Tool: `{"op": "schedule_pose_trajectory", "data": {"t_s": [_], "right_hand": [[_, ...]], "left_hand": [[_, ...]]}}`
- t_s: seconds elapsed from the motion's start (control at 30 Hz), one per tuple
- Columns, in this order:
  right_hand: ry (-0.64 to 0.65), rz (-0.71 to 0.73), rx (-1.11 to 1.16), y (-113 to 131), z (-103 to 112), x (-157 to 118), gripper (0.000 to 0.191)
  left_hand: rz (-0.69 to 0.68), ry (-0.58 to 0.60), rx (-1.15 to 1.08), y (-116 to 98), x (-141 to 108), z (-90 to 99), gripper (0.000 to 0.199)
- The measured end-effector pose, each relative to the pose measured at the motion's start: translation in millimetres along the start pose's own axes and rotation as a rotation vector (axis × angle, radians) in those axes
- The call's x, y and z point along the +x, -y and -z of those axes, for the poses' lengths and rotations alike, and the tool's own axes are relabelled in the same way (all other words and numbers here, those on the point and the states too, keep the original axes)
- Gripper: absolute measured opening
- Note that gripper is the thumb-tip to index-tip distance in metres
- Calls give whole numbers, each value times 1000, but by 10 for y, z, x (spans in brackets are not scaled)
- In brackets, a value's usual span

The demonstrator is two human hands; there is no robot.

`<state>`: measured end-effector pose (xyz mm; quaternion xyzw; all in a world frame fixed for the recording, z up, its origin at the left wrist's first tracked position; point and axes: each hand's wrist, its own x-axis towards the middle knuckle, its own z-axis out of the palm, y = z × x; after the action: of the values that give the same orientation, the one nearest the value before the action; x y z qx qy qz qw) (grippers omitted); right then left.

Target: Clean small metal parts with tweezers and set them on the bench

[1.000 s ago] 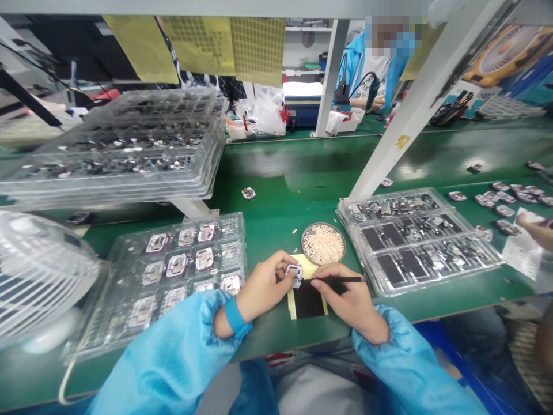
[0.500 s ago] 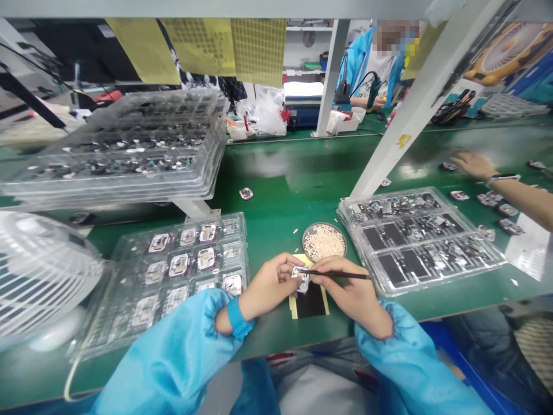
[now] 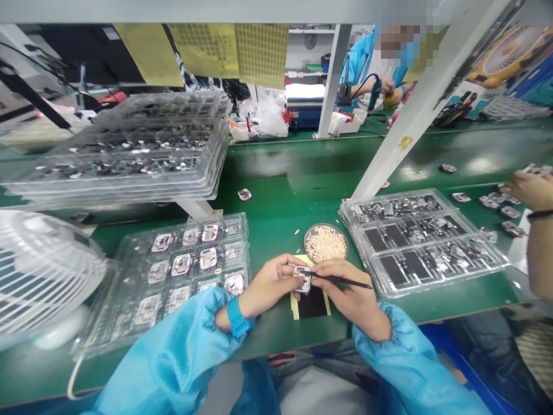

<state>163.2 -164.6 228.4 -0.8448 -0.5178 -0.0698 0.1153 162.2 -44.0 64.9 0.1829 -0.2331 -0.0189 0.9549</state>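
Observation:
My left hand [image 3: 271, 286] pinches a small square device housing [image 3: 304, 283] with rounded corners, a pale rim and parts showing inside. Closed around dark tweezers [image 3: 345, 280], my right hand [image 3: 352, 294] holds their tips at the housing's face. Whether the tips grip anything is too small to tell. Beneath both hands lies a black pad with a yellow border [image 3: 313, 304]. Just beyond them sits a round dish [image 3: 325, 242] of tiny beige pieces, a few of which are scattered on the green bench beside it.
Left stands a clear tray [image 3: 181, 265] of similar housings, beside a white fan [image 3: 43, 276]. Stacked trays [image 3: 129, 150] rest on a shelf behind. A parts tray [image 3: 423, 242] lies right, under a slanted post [image 3: 406, 127]. A co-worker's hand [image 3: 533, 187] is at far right.
The tweezers' rear end has dipped slightly, while both my hands stay nearly in place. The co-worker's hand at right has moved rightward and now holds a housing.

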Motion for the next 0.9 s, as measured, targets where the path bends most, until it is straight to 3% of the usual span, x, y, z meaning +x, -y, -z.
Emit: {"op": "schedule_pose_trajectory", "data": {"t_s": [0.4,0.57,0.7,0.9], "right_hand": [[-35,-43,23,1,-6,11,17],[-73,-156,126,-20,-37,1,8],[-183,-264,211,-6,-108,-38,2],[-332,-484,286,-19,-231,-54,16]], "left_hand": [[5,9,-18,4,-9,5,45],[5,39,-48,-16,-23,5,43],[-15,43,-48,-14,-18,5,44],[-58,-25,93,102,-2,0,39]]}}
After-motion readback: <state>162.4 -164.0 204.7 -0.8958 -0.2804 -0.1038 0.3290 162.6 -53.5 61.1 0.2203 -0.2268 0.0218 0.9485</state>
